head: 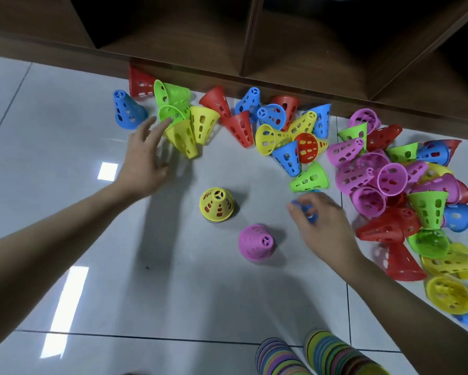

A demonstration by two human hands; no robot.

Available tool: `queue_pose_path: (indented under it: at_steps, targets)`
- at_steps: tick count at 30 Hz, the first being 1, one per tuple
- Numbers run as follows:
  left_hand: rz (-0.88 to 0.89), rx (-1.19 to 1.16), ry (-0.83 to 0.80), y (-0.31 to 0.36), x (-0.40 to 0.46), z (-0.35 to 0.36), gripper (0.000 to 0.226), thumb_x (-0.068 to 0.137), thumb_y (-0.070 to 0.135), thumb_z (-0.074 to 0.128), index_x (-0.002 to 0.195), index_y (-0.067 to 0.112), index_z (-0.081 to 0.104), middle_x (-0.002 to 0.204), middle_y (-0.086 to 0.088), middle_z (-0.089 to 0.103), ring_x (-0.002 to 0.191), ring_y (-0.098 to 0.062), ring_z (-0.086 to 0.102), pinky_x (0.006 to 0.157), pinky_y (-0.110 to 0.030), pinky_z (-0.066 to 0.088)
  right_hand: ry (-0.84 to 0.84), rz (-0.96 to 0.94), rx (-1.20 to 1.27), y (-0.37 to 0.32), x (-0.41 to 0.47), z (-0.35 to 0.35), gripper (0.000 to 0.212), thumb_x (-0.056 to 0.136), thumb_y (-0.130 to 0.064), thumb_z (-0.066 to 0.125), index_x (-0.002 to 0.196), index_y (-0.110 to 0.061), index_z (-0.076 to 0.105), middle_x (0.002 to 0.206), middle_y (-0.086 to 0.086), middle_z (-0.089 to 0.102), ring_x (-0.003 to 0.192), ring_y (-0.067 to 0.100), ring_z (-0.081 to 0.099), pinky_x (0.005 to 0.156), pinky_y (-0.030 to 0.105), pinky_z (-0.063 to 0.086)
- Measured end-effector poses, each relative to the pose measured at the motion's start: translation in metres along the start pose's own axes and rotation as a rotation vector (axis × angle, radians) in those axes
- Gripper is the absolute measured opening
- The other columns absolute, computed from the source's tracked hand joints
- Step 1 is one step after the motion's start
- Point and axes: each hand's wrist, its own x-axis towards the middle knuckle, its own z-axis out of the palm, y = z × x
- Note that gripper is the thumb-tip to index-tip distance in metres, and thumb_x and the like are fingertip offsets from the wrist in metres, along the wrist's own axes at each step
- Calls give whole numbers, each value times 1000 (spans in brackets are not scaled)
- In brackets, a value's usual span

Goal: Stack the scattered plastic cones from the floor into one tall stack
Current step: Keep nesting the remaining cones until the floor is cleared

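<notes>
Plastic cones: most lie scattered along the shelf unit (pixel 254 50) across the upper frame and heaped at right; a yellow-topped stack (pixel 216 204) stands upright at centre, a pink cone (pixel 255 241) just below and to its right.
Right hand (pixel 319 223): fingers curled round a blue cone (pixel 304 207).
Left hand (pixel 143 161): fingers spread wide, holding nothing, its fingertips at the green cone (pixel 170 115) upper left.
Doing it well: bring the blue cone over the stack wide end down, axis lined up, and seat it fully.
Writing: none readable.
Bottom edge: coloured nested rims (pixel 322 355).
</notes>
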Motion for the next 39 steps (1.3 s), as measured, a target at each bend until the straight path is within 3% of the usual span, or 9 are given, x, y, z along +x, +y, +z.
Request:
queue_pose_path:
  at_steps: [5, 9, 14, 18, 25, 28, 32, 35, 39]
  targets:
    - [153, 144, -197, -6, 36, -2, 89, 78, 1, 72, 155, 23, 35, 154, -19, 34, 134, -42, 41, 107, -49, 40, 150, 226, -104, 22, 21, -2, 35, 92, -38, 66, 112, -10, 59, 107, 12, 57, 83, 17, 47, 74, 32, 43]
    - [135, 192, -199, 4, 37, 6, 81, 75, 4, 72, 149, 19, 40, 129, -17, 49, 114, -41, 51, 94, -47, 47, 104, 394, -200, 37, 38, -11, 60, 89, -52, 63, 125, -6, 48, 118, 15, 58, 96, 31, 57, 75, 36, 42]
    - [39, 206, -150, -4, 21, 6, 66, 78, 19, 81, 136, 17, 49, 112, -20, 53, 100, -46, 57, 87, -50, 51, -81, 569, -331, 52, 52, -22, 58, 73, -64, 62, 100, -13, 57, 97, 9, 62, 81, 26, 61, 70, 35, 49]
    - [-1, 243, -137, -2, 9, -5, 63, 78, 22, 82, 135, 16, 54, 121, -23, 49, 102, -49, 56, 89, -50, 51, -201, 581, -355, 49, 49, -23, 47, 74, -59, 63, 91, -15, 59, 87, 4, 63, 78, 23, 63, 69, 34, 52]
    - [52, 505, -101, 3, -12, -20, 56, 72, 57, 81, 109, 16, 72, 107, -16, 50, 101, -40, 45, 86, -52, 45, -338, 485, -412, 38, 23, -17, 40, 80, -61, 61, 81, -20, 59, 77, 0, 62, 74, 20, 61, 60, 29, 43]
    - [-40, 527, -201, 9, -19, -18, 56, 74, 71, 69, 98, 21, 71, 87, -6, 55, 95, -34, 45, 81, -42, 37, -257, 385, -174, 18, 10, -21, 46, 85, -54, 64, 68, -11, 57, 64, -2, 51, 62, 12, 51, 55, 22, 37]
    - [-294, 318, -273, 21, -36, -11, 64, 71, 81, 55, 96, 22, 64, 88, -7, 64, 100, -32, 48, 75, -35, 36, -139, 205, 239, -19, -14, -29, 34, 90, -46, 66, 82, -13, 68, 79, 2, 63, 71, 13, 54, 61, 15, 38]
    - [-411, 76, -245, 32, -51, -10, 55, 78, 71, 62, 88, 17, 60, 82, -8, 61, 89, -31, 55, 65, -37, 41, -250, 129, 419, -34, -31, -25, 15, 92, -38, 68, 93, -23, 67, 92, -5, 71, 86, 18, 63, 75, 26, 50]
    - [-423, -194, -120, 51, -65, -9, 42, 91, 57, 62, 86, 16, 56, 79, -4, 58, 73, -22, 53, 61, -34, 40, -321, -55, 311, -35, -45, -9, 16, 89, -34, 69, 100, -27, 60, 99, -12, 61, 93, 9, 59, 83, 28, 50]
